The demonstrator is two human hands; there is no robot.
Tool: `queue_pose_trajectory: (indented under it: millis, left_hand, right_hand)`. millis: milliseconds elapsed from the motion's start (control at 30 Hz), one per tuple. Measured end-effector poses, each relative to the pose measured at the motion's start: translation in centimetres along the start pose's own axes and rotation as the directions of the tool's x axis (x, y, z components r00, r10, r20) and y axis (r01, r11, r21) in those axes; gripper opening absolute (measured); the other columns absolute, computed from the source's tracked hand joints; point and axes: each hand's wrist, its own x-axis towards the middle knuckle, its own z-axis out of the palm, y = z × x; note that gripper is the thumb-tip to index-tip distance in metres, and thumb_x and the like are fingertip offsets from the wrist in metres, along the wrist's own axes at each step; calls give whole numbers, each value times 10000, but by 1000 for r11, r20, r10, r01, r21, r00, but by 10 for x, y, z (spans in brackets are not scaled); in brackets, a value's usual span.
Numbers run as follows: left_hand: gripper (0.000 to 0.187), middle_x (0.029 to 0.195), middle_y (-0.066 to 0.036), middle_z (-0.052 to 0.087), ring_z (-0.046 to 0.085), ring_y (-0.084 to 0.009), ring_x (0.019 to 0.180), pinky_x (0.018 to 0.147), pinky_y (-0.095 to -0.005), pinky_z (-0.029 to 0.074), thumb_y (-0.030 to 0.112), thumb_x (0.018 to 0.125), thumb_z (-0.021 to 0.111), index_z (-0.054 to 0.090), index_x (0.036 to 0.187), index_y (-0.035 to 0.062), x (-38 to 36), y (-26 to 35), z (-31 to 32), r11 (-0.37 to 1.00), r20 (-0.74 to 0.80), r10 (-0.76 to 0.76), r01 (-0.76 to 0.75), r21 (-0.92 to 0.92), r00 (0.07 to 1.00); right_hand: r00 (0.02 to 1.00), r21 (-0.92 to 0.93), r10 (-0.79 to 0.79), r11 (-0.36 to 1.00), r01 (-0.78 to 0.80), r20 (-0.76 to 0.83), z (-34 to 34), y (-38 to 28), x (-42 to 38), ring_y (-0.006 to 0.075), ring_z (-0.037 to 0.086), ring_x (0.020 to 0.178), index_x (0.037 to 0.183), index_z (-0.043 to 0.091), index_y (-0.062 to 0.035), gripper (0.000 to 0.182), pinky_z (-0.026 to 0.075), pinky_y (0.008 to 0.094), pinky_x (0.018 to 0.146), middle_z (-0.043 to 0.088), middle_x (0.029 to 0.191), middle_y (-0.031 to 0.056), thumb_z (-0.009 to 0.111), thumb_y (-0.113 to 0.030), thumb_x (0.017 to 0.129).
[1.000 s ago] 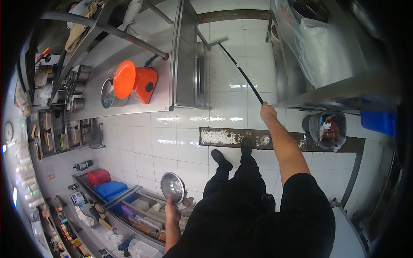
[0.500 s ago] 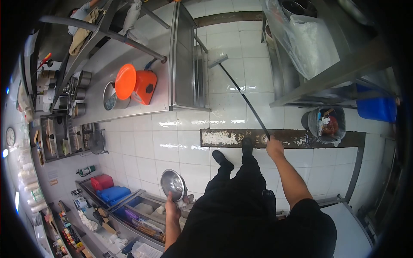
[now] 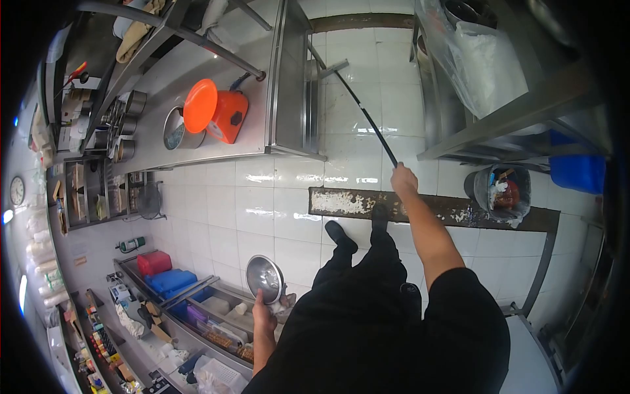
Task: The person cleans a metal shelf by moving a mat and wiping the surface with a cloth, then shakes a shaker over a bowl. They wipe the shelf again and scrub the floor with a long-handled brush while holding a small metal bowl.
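My right hand [image 3: 404, 178] is closed around the upper end of a long black handle, arm stretched forward. That handle belongs to a floor squeegee [image 3: 377, 125], whose narrow grey head lies at the foot of the steel table. In my left hand [image 3: 264, 316] is a shiny metal bowl [image 3: 265, 278], gripped at its rim and held off to my left side with its inside facing up. Crumpled greyish material shows beside the bowl, close to my fingers. White floor tiles [image 3: 348, 118] under the squeegee look wet and reflect light.
A steel table [image 3: 236, 125] ahead left carries an orange scale [image 3: 226, 115] and a metal pot [image 3: 186, 134]. A lined waste bin [image 3: 502, 192] stands right, near a floor drain strip [image 3: 341, 202] at my feet. Steel shelving [image 3: 485, 125] rises front right; a counter with containers [image 3: 197, 308] runs left.
My right hand has pushed forward and slightly left, sending the squeegee head farther ahead, up against the table's base. The bowl stays in my left hand, nearly unmoved.
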Motion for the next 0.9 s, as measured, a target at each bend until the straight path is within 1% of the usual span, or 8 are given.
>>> queue_pose_trajectory:
  millis: [100,267,333,433,500,633,767,900]
  left_hand:
    - [639,1072,-203,736,661,-299,736,739,-437,550,448,1148,293,577,1339,-92,-6,-4,-3,1000,-50,-14,13,-24,999]
    - [666,1052,-180,721,631,-269,746,728,-427,542,505,1133,298,580,1348,-59,5,-13,-9,999,51,-33,32,19,998]
    - [678,1060,-168,716,640,-270,783,755,-434,550,524,1129,299,571,1368,-49,17,-17,-17,996,22,-7,5,89,1000]
    - [586,1006,-194,741,683,-306,759,741,-437,557,460,1126,395,605,1270,-67,31,-14,-15,999,-89,-48,46,-29,995]
    - [541,971,-181,737,695,-312,774,759,-442,568,437,1128,404,609,1253,-48,30,-5,-6,999,-78,-39,38,-5,996]
    - [543,927,-175,723,686,-310,757,739,-445,559,443,1135,368,613,1229,-32,35,1,-4,999,-42,-32,33,15,999]
    - [561,947,-178,724,683,-309,749,733,-446,557,437,1142,344,608,1246,-47,36,4,5,999,-40,-32,33,30,999]
    - [577,987,-184,730,687,-307,755,729,-447,562,427,1148,328,602,1269,-66,43,3,2,1000,20,-19,18,20,1000]
  right_hand:
    - [999,-18,12,1000,-11,39,15,9,1,436,710,1123,1263,594,-34,336,554,547,966,745,1127,249,477,-309,1111]
    - [995,-114,19,993,-8,99,28,46,-14,432,711,1121,1342,550,-46,359,556,554,961,745,1135,246,451,-309,1120]
    - [991,-156,16,988,5,131,28,66,-39,436,712,1116,1366,535,-49,365,557,560,956,744,1136,246,452,-305,1119]
    - [990,-175,53,984,-30,131,34,108,-87,436,733,1072,1342,538,-53,360,572,571,925,758,1099,237,452,-322,1119]
    - [988,-148,83,987,-63,131,36,139,-129,457,714,1079,1329,542,-37,364,559,582,929,742,1126,255,472,-320,1110]
    - [958,-260,182,958,-121,222,27,192,-218,478,724,1006,1241,561,-49,326,563,592,897,751,1022,261,490,-337,1106]
    - [946,-286,227,945,-157,230,-22,183,-279,471,735,944,1196,576,-66,326,569,589,856,754,967,244,505,-369,1100]
    - [958,-272,194,953,-134,209,-25,170,-274,473,734,945,1168,584,-62,330,564,597,861,752,956,250,513,-376,1097]
